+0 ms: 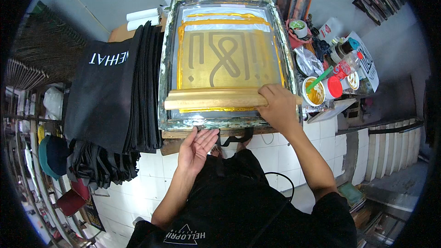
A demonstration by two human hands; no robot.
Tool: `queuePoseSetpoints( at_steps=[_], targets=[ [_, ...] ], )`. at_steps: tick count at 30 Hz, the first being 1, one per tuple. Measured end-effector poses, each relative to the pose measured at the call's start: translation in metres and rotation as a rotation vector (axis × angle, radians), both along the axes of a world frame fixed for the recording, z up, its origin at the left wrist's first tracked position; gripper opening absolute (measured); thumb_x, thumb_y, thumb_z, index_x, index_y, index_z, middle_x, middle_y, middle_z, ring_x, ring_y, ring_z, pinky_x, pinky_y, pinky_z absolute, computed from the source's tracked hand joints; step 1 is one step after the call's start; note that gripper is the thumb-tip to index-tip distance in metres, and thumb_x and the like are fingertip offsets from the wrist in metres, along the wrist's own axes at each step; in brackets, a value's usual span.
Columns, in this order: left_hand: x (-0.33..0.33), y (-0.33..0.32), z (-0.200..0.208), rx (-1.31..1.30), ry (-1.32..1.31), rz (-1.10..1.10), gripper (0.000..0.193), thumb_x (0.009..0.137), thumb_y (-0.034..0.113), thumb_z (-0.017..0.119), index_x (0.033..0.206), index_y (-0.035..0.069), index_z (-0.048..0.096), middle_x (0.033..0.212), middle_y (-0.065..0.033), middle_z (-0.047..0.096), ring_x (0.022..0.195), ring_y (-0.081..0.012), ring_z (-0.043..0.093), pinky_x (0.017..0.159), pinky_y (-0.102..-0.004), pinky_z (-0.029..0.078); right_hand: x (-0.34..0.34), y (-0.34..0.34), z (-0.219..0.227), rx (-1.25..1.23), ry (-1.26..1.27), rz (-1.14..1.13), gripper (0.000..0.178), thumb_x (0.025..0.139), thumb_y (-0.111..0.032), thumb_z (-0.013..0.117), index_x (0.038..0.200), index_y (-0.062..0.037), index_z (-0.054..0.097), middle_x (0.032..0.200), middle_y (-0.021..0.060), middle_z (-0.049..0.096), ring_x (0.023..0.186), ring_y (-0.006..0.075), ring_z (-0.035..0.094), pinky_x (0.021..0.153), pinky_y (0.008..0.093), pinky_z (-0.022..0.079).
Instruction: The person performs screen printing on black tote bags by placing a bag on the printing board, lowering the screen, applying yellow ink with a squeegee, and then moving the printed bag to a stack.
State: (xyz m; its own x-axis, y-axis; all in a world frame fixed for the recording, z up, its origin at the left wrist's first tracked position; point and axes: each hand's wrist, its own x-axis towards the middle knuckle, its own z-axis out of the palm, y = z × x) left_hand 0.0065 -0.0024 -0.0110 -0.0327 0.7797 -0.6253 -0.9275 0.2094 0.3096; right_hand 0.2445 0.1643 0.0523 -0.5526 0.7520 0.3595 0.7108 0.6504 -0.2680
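Gripping the wooden squeegee (211, 98) near its right end, your right hand (278, 108) had its fingers curled down over the bar. The squeegee lay across the screen frame (166, 64), close to its near edge, spanning roughly from left edge to right. Your left hand (196, 149) was palm up, fingers extended and holding nothing visible, just beside that near edge (whether the fingertips touched it could not be told). The bar looked stiff and fairly light, likely slippery wherever yellow ink (220, 21) reached it; bare wood toward mid-length seemed the steadiest hold.
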Motion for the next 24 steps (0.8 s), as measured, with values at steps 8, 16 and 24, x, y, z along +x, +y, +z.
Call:
queuePoseSetpoints(
  at_steps=[8, 16, 24],
  targets=[
    [-0.005, 0.004, 0.003, -0.021, 0.161, -0.097, 0.040, 0.108, 0.028, 0.050, 0.115, -0.011, 0.058, 0.119, -0.0324, 0.067, 0.117, -0.0376, 0.067, 0.099, -0.0447, 0.059, -0.022, -0.009, -0.022, -0.019, -0.126, 0.043, 0.037, 0.066, -0.008, 0.077, 0.100, -0.0060, 0.063, 0.096, 0.0091, 0.067, 0.093, 0.0318, 0.064, 0.080, 0.0439, 0.052],
    [-0.017, 0.003, 0.002, -0.012, 0.373, -0.214, 0.043, 0.107, 0.029, 0.052, 0.117, -0.012, 0.057, 0.111, -0.0301, 0.070, 0.103, -0.0378, 0.073, 0.087, -0.0437, 0.064, -0.018, 0.005, 0.018, -0.129, -0.085, 0.175, 0.031, 0.071, -0.008, 0.074, 0.101, -0.0078, 0.063, 0.092, 0.0105, 0.069, 0.086, 0.0322, 0.066, 0.073, 0.0444, 0.053],
    [-0.021, 0.003, 0.001, 0.001, 0.399, -0.281, 0.043, 0.108, 0.029, 0.051, 0.119, -0.013, 0.057, 0.111, -0.0298, 0.070, 0.102, -0.0371, 0.073, 0.087, -0.0440, 0.064, -0.023, -0.037, -0.008, -0.116, -0.262, 0.146, 0.033, 0.069, -0.009, 0.073, 0.099, -0.0068, 0.059, 0.097, 0.0100, 0.066, 0.093, 0.0298, 0.065, 0.073, 0.0421, 0.054]
  ],
)
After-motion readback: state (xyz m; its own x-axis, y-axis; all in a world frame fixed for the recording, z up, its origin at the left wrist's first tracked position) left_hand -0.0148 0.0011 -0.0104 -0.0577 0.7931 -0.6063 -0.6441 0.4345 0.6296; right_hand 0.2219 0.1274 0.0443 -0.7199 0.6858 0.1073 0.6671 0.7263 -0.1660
